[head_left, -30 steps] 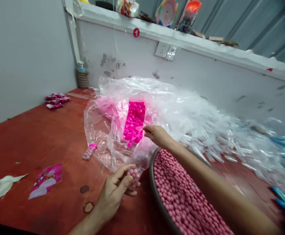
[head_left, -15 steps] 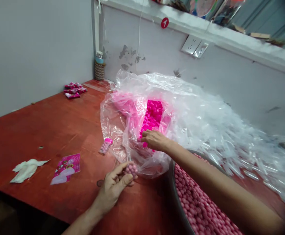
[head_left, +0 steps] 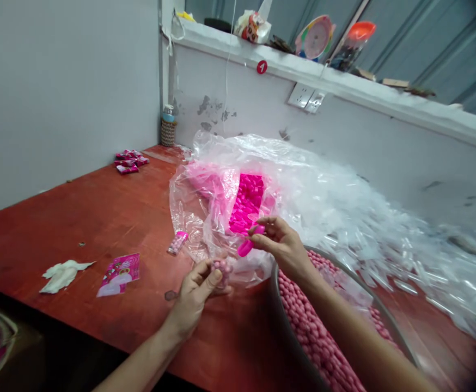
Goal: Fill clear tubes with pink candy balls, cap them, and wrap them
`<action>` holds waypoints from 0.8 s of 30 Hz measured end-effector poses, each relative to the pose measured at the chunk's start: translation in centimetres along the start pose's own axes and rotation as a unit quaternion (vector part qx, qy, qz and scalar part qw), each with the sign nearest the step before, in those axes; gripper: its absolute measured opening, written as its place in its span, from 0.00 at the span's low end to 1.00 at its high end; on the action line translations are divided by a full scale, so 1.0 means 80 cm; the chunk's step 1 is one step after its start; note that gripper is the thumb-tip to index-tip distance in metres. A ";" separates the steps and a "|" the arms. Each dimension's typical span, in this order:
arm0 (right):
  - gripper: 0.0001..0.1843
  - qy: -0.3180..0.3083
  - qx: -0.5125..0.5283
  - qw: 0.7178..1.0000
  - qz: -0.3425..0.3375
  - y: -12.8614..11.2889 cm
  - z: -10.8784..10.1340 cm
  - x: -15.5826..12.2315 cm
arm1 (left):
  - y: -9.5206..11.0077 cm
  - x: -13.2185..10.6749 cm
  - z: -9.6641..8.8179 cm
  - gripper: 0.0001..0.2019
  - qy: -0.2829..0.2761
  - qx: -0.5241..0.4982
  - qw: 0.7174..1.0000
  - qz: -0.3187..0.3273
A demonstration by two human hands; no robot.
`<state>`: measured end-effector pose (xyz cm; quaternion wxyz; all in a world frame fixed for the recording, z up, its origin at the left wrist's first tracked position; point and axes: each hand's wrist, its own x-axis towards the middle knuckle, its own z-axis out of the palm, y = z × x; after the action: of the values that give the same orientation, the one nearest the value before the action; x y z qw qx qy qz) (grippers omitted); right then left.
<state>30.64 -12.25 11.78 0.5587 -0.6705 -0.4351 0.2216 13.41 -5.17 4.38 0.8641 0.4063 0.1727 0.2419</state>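
My left hand [head_left: 195, 296] is closed around a small clear bottle of pink candy balls [head_left: 221, 270], its filled end facing up and right. Pinched in the fingers of my right hand [head_left: 281, 245] is a bright pink flip-top cap [head_left: 246, 247], just above and right of the bottle. Behind the right hand, an open plastic bag [head_left: 219, 190] shows many pink caps [head_left: 248, 198] inside. A filled, capped bottle [head_left: 177, 242] lies on the red table [head_left: 111, 218] left of the bag. Under my right forearm stands a dark-rimmed tub [head_left: 279, 305] of pink balls [head_left: 303, 316].
A heap of clear empty bottles [head_left: 344, 218] spreads over the right side. On the left lie a white tissue [head_left: 64, 275], a pink printed sheet [head_left: 120, 272] and pink packets [head_left: 129, 161]. A bottle in a woven holder [head_left: 168, 128] stands in the corner.
My right hand has drawn back from the bag of caps with a pink cap in its fingers. My left hand still holds the bottle. The view has tilted up.
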 end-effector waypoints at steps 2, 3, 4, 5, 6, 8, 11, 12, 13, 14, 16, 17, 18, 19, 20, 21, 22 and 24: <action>0.15 0.041 0.086 0.995 0.029 -0.005 0.003 -0.037 | -0.005 -0.004 0.020 0.12 -0.017 -0.036 0.999 -0.002; 0.14 0.065 0.100 0.992 0.031 -0.004 0.003 -0.055 | -0.009 -0.006 0.029 0.12 -0.019 -0.053 0.998 -0.002; 0.12 0.088 0.099 0.991 0.028 -0.002 0.003 -0.071 | -0.013 -0.007 0.037 0.11 -0.017 -0.067 0.998 -0.003; 0.11 0.107 0.083 0.990 0.023 0.000 0.001 -0.087 | -0.017 -0.009 0.045 0.11 -0.012 -0.077 0.997 -0.004; 0.09 0.123 0.054 0.991 0.018 0.001 -0.001 -0.101 | -0.021 -0.011 0.051 0.11 -0.009 -0.082 0.997 -0.008; 0.07 0.131 -0.033 0.991 0.020 0.001 -0.009 -0.126 | -0.028 -0.013 0.061 0.11 -0.014 -0.075 0.997 -0.024; 0.11 0.087 -0.161 0.982 0.039 -0.009 -0.020 -0.152 | -0.038 -0.015 0.071 0.11 -0.039 -0.046 0.997 -0.046; 0.12 0.071 -0.189 0.979 0.042 -0.013 -0.024 -0.158 | -0.041 -0.015 0.074 0.11 -0.047 -0.035 0.997 -0.048; 0.13 0.059 -0.208 0.975 0.044 -0.016 -0.027 -0.163 | -0.044 -0.016 0.076 0.11 -0.054 -0.023 0.997 -0.047; 0.13 0.053 -0.223 0.972 0.046 -0.018 -0.029 -0.167 | -0.046 -0.017 0.078 0.12 -0.060 -0.012 0.997 -0.045; 0.12 0.050 -0.248 0.966 0.048 -0.018 -0.032 -0.175 | -0.050 -0.019 0.081 0.12 -0.072 0.009 0.997 -0.041; 0.11 0.054 -0.261 0.963 0.044 -0.016 -0.033 -0.179 | -0.052 -0.021 0.082 0.12 -0.079 0.017 0.996 -0.040; 0.11 0.058 -0.275 0.959 0.038 -0.013 -0.033 -0.183 | -0.053 -0.023 0.083 0.12 -0.086 0.025 0.995 -0.040; 0.11 0.068 -0.289 0.954 0.030 -0.011 -0.033 -0.187 | -0.054 -0.025 0.084 0.12 -0.095 0.032 0.994 -0.041; 0.11 0.085 -0.303 0.949 0.021 -0.008 -0.032 -0.191 | -0.054 -0.027 0.085 0.12 -0.104 0.038 0.993 -0.045; 0.10 0.107 -0.319 0.942 0.009 -0.006 -0.031 -0.195 | -0.054 -0.029 0.086 0.13 -0.112 0.043 0.991 -0.051; 0.10 0.131 -0.338 0.932 -0.005 -0.004 -0.028 -0.200 | -0.055 -0.031 0.087 0.13 -0.117 0.047 0.990 -0.057; 0.07 0.169 -0.372 0.912 -0.031 -0.002 -0.021 -0.208 | -0.055 -0.033 0.090 0.14 -0.117 0.052 0.990 -0.061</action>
<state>23.21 -26.99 9.25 0.3403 -0.8433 -0.4060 -0.0908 15.99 -13.56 5.55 0.8691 0.4651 0.1072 0.1296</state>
